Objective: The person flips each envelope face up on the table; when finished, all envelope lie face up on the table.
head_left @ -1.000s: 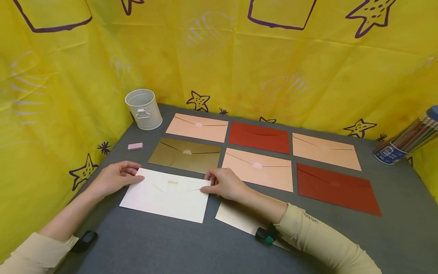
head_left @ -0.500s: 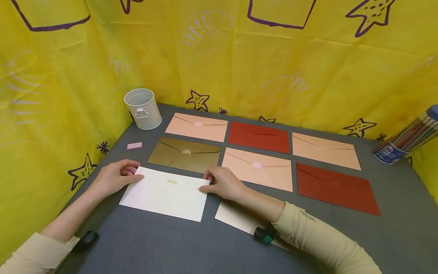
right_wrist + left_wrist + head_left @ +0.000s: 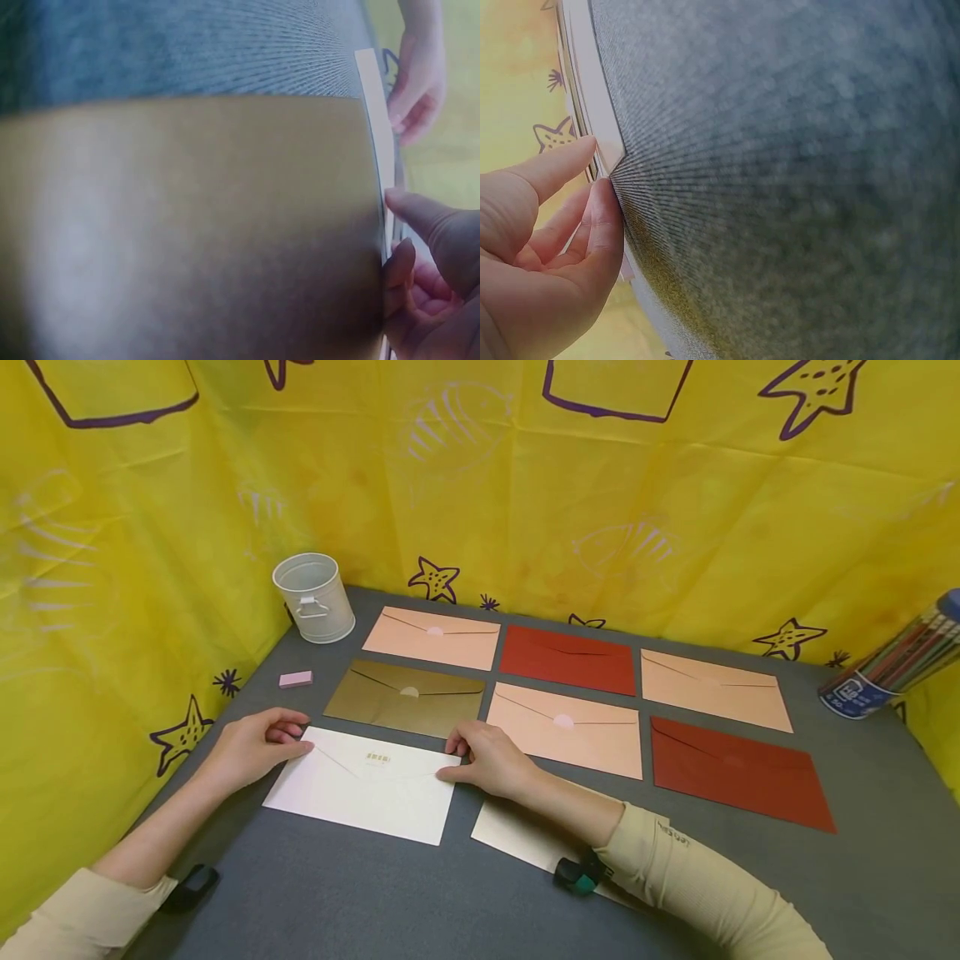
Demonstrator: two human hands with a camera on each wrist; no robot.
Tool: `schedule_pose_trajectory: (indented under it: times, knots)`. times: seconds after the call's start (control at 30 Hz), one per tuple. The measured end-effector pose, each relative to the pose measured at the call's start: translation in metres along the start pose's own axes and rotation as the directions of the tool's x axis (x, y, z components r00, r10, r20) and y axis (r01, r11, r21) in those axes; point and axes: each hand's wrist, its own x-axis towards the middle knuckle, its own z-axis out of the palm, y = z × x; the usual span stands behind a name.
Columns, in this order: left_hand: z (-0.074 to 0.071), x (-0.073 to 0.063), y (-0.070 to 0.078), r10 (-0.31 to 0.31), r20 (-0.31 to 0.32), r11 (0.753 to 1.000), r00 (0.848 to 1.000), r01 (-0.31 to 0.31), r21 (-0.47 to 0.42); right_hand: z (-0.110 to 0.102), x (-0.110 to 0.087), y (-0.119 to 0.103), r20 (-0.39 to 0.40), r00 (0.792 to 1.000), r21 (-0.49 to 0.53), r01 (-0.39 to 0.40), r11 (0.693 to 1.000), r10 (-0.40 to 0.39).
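A white envelope (image 3: pixel 375 802) with small gold print lies flap side up at the near left of the grey table. My left hand (image 3: pixel 251 750) pinches its upper left corner between thumb and fingers. At the upper right corner my right hand (image 3: pixel 498 760) pinches it the same way. In the left wrist view, the white envelope (image 3: pixel 592 82) appears almost edge-on at the left thumb and fingertips. Under my right forearm lies a pale gold envelope (image 3: pixel 513 835), partly hidden; this gold envelope (image 3: pixel 187 180) fills much of the right wrist view.
Beyond the hands lie a dark gold envelope (image 3: pixel 405 702), a peach envelope (image 3: pixel 570 743), a red envelope (image 3: pixel 742 777) and several others in rows. A pink eraser (image 3: pixel 296 679) and white bucket (image 3: pixel 318 610) stand left, a pencil tub (image 3: pixel 858 693) right. Yellow cloth (image 3: pixel 480 485) hangs behind.
Both hands keep their pinch on the white envelope and have barely moved. The left line of its flap shows more clearly now.
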Motion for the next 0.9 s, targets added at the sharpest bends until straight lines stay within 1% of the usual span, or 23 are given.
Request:
schedule_pose_trajectory:
  times: [0.1,0.2,0.3,0.33,0.4,0.5,0.57,0.63,0.7,0.77,0.83,0.87,0.9]
  knots:
    - [0.001,0.0,0.002,0.009,-0.001,1.0,1.0,-0.009,0.002,-0.001,-0.001,0.001,0.006,1.0,-0.004,0.003,1.0,-0.003]
    - [0.002,0.001,0.005,0.047,-0.011,0.999,0.999,-0.047,0.023,-0.005,-0.003,0.001,0.031,0.999,0.028,-0.014,0.999,0.014]
    - [0.005,0.0,0.012,0.123,-0.049,0.991,0.991,-0.12,0.06,-0.012,-0.008,0.001,0.06,0.997,0.092,-0.044,0.995,0.039]
    - [0.007,-0.001,0.015,0.154,-0.066,0.986,0.986,-0.149,0.072,-0.015,-0.011,0.001,0.07,0.996,0.116,-0.056,0.992,0.048]
    - [0.011,-0.002,0.022,0.22,-0.102,0.973,0.97,-0.212,0.086,-0.021,-0.017,0.002,0.082,0.995,0.155,-0.074,0.985,0.062]
    - [0.019,-0.005,0.036,0.318,-0.131,0.947,0.939,-0.31,0.079,-0.03,-0.028,0.004,0.082,0.993,0.199,-0.1,0.975,0.085]
    - [0.025,-0.005,0.046,0.388,-0.133,0.921,0.912,-0.382,0.07,-0.037,-0.036,0.006,0.075,0.992,0.229,-0.121,0.966,0.106]
    - [0.032,-0.005,0.056,0.456,-0.128,0.89,0.881,-0.451,0.067,-0.044,-0.045,0.008,0.065,0.99,0.262,-0.134,0.956,0.122]
    - [0.039,-0.004,0.066,0.526,-0.117,0.851,0.843,-0.519,0.082,-0.051,-0.054,0.011,0.056,0.988,0.295,-0.153,0.943,0.143]
    - [0.046,-0.004,0.077,0.587,-0.097,0.809,0.804,-0.58,0.094,-0.057,-0.064,0.014,0.047,0.987,0.32,-0.164,0.933,0.157]
    - [0.052,-0.005,0.089,0.634,-0.062,0.772,0.771,-0.627,0.101,-0.062,-0.075,0.018,0.034,0.986,0.333,-0.168,0.928,0.166]
    - [0.055,-0.006,0.096,0.651,-0.036,0.757,0.758,-0.646,0.097,-0.064,-0.08,0.021,0.029,0.985,0.331,-0.169,0.929,0.169]
    - [0.057,-0.007,0.102,0.662,-0.005,0.747,0.75,-0.659,0.086,-0.066,-0.086,0.023,0.022,0.986,0.327,-0.166,0.93,0.168]
